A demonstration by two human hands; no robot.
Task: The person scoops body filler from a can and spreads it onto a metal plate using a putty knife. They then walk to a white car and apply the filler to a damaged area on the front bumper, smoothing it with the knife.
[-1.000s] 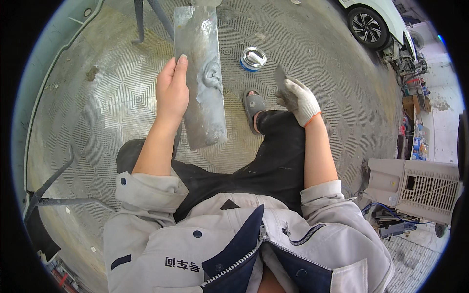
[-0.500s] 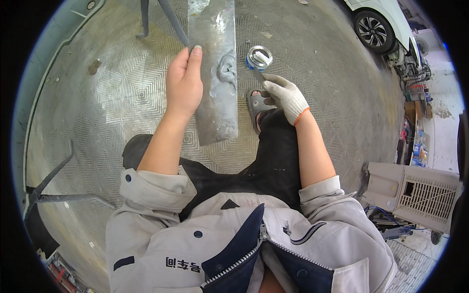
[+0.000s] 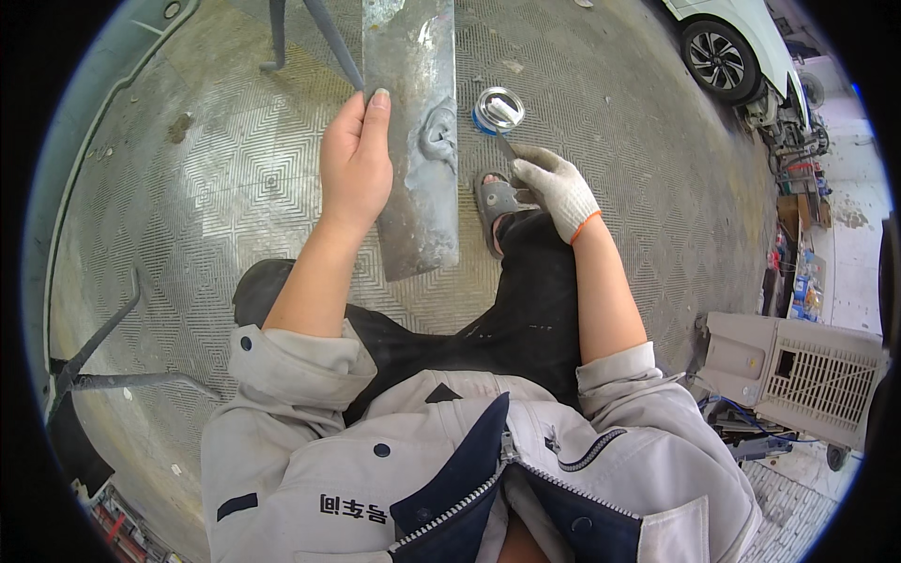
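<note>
My bare left hand (image 3: 358,164) grips the left edge of a long grey metal board (image 3: 413,246), its thumb lying on top. A mound of grey putty (image 3: 436,138) is heaped near the board's right edge, with thinner smears around it. My right hand (image 3: 561,195), in a white knit glove with an orange cuff, is closed around a putty knife (image 3: 506,146). The blade points up and left, apart from the board. Just beyond the blade stands a round blue-sided tin (image 3: 483,123) with a white tube (image 3: 503,112) at its top.
Grey metal legs (image 3: 328,38) rise left of the board's far end; another metal stand (image 3: 94,375) is at the left. My sandalled foot (image 3: 497,199) rests near the tin. A white car (image 3: 751,28) is at the far right, and a beige slatted plastic panel (image 3: 798,371) at the right.
My right hand has shifted slightly right and nearer to me with the putty knife. My left hand and the board have barely moved.
</note>
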